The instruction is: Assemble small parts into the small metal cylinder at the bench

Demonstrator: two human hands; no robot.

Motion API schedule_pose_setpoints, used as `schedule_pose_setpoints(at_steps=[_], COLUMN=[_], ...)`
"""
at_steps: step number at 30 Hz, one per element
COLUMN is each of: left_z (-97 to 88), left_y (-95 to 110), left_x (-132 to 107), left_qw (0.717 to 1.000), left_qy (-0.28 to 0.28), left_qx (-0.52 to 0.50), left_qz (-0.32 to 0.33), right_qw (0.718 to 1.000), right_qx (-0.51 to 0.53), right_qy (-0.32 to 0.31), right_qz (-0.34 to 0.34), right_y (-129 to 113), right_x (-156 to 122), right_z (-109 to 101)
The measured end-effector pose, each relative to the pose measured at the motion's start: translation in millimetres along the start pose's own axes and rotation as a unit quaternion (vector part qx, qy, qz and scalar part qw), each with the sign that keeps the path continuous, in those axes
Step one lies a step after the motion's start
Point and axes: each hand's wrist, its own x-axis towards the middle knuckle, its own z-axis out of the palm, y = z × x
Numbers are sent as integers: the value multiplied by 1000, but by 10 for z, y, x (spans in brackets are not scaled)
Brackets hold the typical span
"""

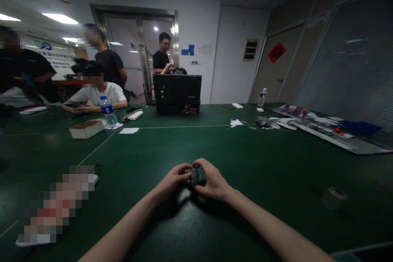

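A small grey, roughly cylindrical piece (pixel 194 176) is held between my two hands above the green table (pixel 172 229); its exact kind is too small and dark to make out. My left hand (pixel 179 175) has its fingers pressed against the left side of the piece. From the right, my right hand (pixel 211 178) curls around it, with a fingertip at the top and the thumb at the bottom. A gap shows between the piece and the palm of that hand. Both forearms reach in from the near edge.
A round metal can-like object (pixel 334 197) stands at right. To the left lie a blurred-out flat item (pixel 61 204), an open box (pixel 87 129) and a water bottle (pixel 108 112). A black computer case (pixel 177 94) stands at the back. Panels and papers (pixel 322 129) lie far right. Several people are beyond.
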Motion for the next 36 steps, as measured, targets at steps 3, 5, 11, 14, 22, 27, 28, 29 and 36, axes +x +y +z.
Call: schedule_pose_setpoints(at_steps=[3, 5, 11, 14, 22, 27, 28, 29, 36], left_z=[31, 47, 57, 56, -13, -38, -33, -25, -5], left_y=[10, 7, -4, 9, 6, -12, -17, -22, -66], left_x=[-1, 2, 8, 0, 29, 63, 62, 59, 28], left_qw=[999, 998, 997, 998, 994, 973, 968, 963, 942], left_qy=[4, 7, 7, 16, 35, 79, 80, 77, 59], left_qx=[-36, -56, -66, -49, 92, 208, 230, 248, 314], left_qz=[-17, -31, -32, -24, 43, 64, 67, 71, 100], right_qw=[1000, 999, 999, 999, 999, 998, 998, 998, 999], right_qx=[26, 38, 43, 44, 40, 32, 30, 28, 17], right_qy=[8, 10, 8, 8, -15, -35, -36, -36, -21], right_qz=[10, 19, 28, 17, -33, -40, -42, -43, -41], right_y=[11, 19, 15, 6, 40, 40, 36, 31, 37], right_x=[-3, -2, -3, -6, 7, 5, 5, 6, 18], right_z=[24, 36, 31, 28, 44, 0, -10, -19, -15])
